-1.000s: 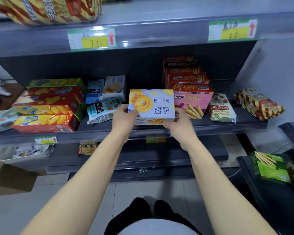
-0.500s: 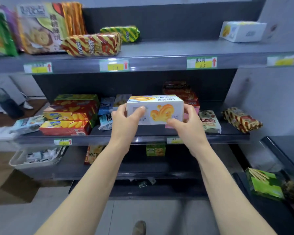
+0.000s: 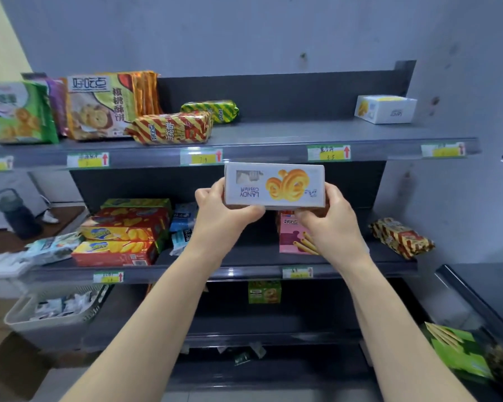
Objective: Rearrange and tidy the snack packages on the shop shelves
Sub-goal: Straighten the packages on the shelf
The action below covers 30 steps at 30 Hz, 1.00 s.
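A white cookie box [image 3: 274,184] with a yellow swirl biscuit printed on it hangs upside down in the air, just below the front lip of the top shelf [image 3: 259,146]. My left hand [image 3: 221,216] grips its left end and my right hand [image 3: 328,224] grips its right end from below. A matching white cookie box [image 3: 385,108] lies at the far right of the top shelf. Behind my hands, the middle shelf [image 3: 244,271] shows a pink stick-biscuit box [image 3: 292,236], partly hidden.
Top shelf left holds green and brown cookie bags [image 3: 99,108] and two striped packs [image 3: 172,127]. Middle shelf has stacked red and yellow boxes [image 3: 122,233] at left and a striped pack [image 3: 401,237] at right. A basket [image 3: 55,309] sits lower left; a green box [image 3: 459,352] lower right.
Both hands have lifted the white cookie box from the middle shelf up to the top shelf's edge. The view has tilted upward, bringing the top shelf into sight.
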Each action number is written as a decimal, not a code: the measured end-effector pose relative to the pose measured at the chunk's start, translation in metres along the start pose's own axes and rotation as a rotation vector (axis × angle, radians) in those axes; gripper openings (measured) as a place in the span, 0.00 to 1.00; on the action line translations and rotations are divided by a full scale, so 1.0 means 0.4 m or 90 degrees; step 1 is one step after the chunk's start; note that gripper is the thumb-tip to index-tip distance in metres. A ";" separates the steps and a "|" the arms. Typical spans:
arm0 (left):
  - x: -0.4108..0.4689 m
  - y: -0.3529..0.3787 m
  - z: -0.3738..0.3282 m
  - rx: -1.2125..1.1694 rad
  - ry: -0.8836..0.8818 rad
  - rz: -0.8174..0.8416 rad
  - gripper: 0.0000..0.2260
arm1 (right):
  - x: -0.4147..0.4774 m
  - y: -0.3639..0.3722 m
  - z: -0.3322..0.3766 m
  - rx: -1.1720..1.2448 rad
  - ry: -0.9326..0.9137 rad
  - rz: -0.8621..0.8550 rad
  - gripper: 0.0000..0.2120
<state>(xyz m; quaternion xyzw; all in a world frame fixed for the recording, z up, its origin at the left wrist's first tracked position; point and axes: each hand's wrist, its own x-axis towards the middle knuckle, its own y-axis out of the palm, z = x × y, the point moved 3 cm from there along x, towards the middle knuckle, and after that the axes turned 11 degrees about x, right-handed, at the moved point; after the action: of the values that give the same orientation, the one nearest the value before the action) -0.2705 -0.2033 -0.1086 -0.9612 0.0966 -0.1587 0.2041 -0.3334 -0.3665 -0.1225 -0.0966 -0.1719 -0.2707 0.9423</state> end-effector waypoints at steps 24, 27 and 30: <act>0.203 -0.024 -0.049 -0.159 0.062 -0.147 0.16 | 0.210 0.046 0.051 -0.004 -0.095 0.015 0.22; 0.267 -0.026 -0.064 -0.152 0.067 -0.142 0.19 | 0.271 0.047 0.067 -0.011 -0.109 0.021 0.23; 0.328 -0.035 -0.079 -0.149 0.087 -0.125 0.14 | 0.335 0.049 0.081 -0.005 -0.129 0.015 0.23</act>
<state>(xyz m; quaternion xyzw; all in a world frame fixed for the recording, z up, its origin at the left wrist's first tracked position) -0.1574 -0.2350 -0.0404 -0.9703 0.0337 -0.2302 0.0671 -0.2253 -0.4052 -0.0439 -0.1292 -0.2640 -0.2494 0.9227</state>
